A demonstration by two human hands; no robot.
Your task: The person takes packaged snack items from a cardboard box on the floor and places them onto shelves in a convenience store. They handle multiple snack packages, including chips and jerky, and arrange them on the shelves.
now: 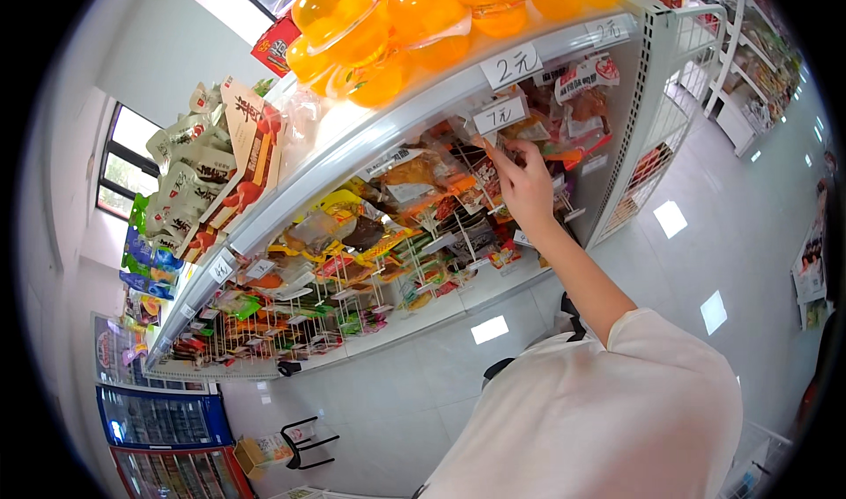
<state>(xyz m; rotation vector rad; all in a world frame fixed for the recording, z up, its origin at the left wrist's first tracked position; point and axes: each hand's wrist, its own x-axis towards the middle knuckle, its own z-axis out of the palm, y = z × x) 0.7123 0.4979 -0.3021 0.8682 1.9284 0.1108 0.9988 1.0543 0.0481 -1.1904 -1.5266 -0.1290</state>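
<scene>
My right hand (525,181) reaches into the hanging display, its fingertips among clear-wrapped snack packets just below a handwritten price card (500,115). Its index finger is extended and the other fingers are bent; whether they grip a packet cannot be told. To the left of the hand hangs a clear packet of brown food (413,175) with an orange lower edge. Right of it, a similar packet with a white header (587,102) hangs near the rack's end panel. My left hand is out of view.
Orange jelly cups (423,16) crowd the top shelf above a metal price rail (370,129). Yellow snack packets (344,228) hang on hooks farther left. A white wire side rack (661,162) adjoins the end panel. Drinks coolers (158,416) and a black-legged stool (307,443) stand lower left.
</scene>
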